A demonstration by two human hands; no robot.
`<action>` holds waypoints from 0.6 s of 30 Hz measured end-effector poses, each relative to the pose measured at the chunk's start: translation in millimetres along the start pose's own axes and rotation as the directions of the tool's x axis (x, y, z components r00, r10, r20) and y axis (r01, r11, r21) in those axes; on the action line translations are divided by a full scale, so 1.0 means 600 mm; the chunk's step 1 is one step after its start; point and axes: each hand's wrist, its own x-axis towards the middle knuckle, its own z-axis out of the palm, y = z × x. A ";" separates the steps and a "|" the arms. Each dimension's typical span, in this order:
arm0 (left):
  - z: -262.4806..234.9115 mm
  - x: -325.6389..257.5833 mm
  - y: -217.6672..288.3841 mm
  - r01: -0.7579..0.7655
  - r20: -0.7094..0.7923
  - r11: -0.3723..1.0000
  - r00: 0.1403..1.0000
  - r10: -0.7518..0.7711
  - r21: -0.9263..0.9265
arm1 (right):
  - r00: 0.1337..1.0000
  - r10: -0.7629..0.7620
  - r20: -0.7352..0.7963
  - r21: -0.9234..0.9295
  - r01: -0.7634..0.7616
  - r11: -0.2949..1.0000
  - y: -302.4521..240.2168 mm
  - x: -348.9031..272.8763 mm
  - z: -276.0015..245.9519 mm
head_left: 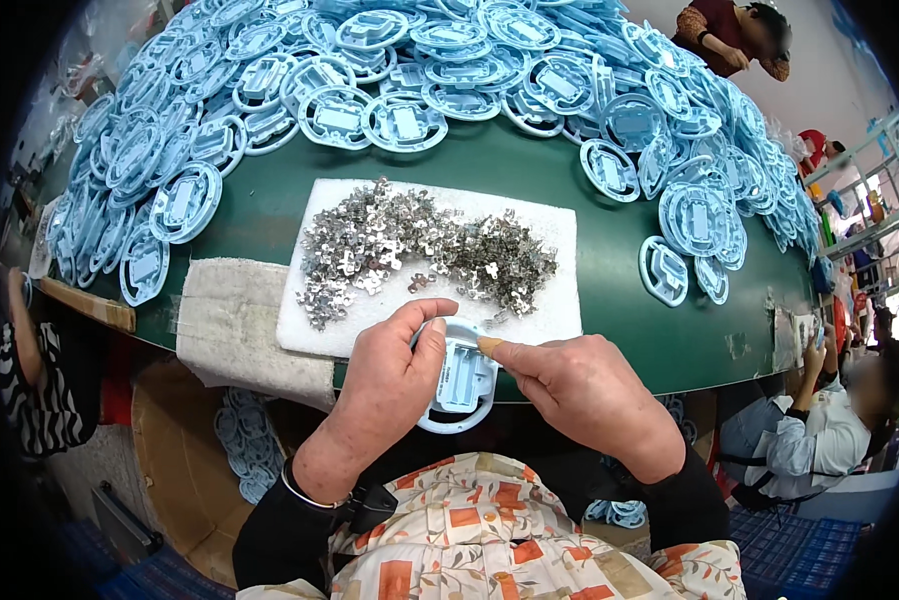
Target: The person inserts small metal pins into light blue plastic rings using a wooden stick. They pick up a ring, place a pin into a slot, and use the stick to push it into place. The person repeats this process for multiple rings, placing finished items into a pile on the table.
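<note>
My left hand [393, 375] grips a light blue round plastic housing [461, 376] by its left rim, thumb and forefinger at the top. The housing has a ring-shaped edge and a rectangular battery-type compartment facing up. My right hand [591, 388] is closed, its tan-wrapped digit touching the housing's upper right rim; anything pinched there is too small or hidden to make out. Just beyond both hands lies a heap of small silvery metal clips [399, 240] on a white foam sheet [549, 335].
Blue housings [469, 65] are piled across the far side of the green table [649, 345]. A folded grey cloth pad [234, 310] lies left of the foam. Below stands a cardboard box [184, 450] with more housings. Other people [819, 420] sit or stand around.
</note>
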 end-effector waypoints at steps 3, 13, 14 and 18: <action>-0.002 0.000 0.000 0.004 -0.010 1.000 1.000 -0.004 -0.005 | 1.000 0.002 0.009 0.063 -0.003 0.998 0.004 0.003 -0.003; -0.003 0.000 -0.018 -0.009 0.012 0.975 1.000 0.012 -0.224 | 0.991 0.083 -0.103 0.236 -0.057 0.970 0.000 0.005 -0.005; -0.003 -0.002 -0.014 0.015 0.029 0.944 1.000 -0.006 -0.329 | 0.977 0.177 -0.118 0.361 -0.123 0.924 0.002 0.001 -0.003; 0.006 -0.016 0.007 0.079 0.094 0.812 0.995 -0.030 -0.578 | 0.965 0.259 -0.035 0.805 -0.126 0.580 0.037 -0.007 0.059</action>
